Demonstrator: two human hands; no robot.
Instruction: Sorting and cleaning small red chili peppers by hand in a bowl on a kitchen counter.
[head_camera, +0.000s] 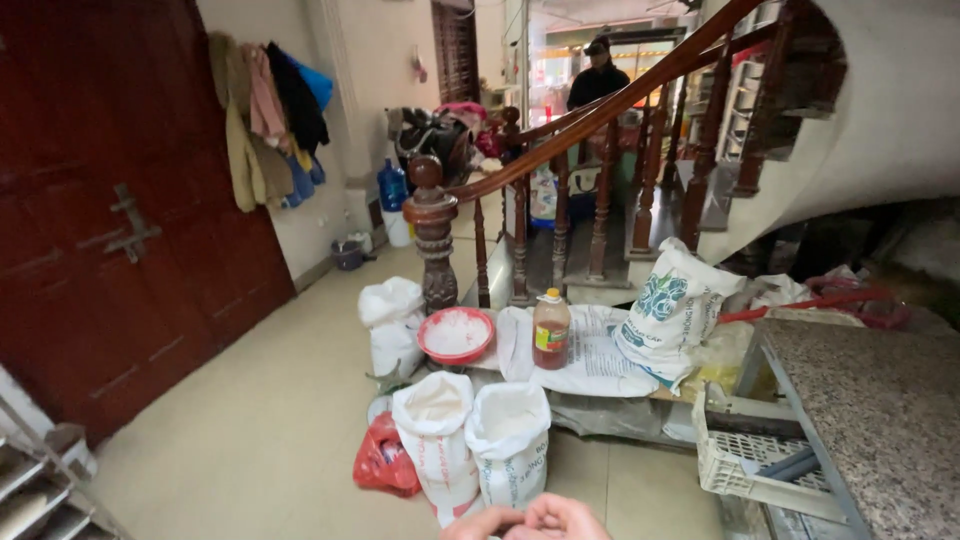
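The bottom edge is cutting off both hands (527, 521), showing only knuckles, so which is which and their grip are staying unclear. The two open white sacks (475, 440) are partly hiding a red plastic bag (384, 458). Railings are screening the distant person (598, 75).

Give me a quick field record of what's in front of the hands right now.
hands: both at the bottom edge, pressed together, holding nothing visible
nearest: two open white sacks of white powder
beside them: red plastic bag
behind: red basin of white powder, bottle of reddish-brown liquid on a flat sack
right: stone-topped counter, white crate
background: wooden staircase, a person beyond it
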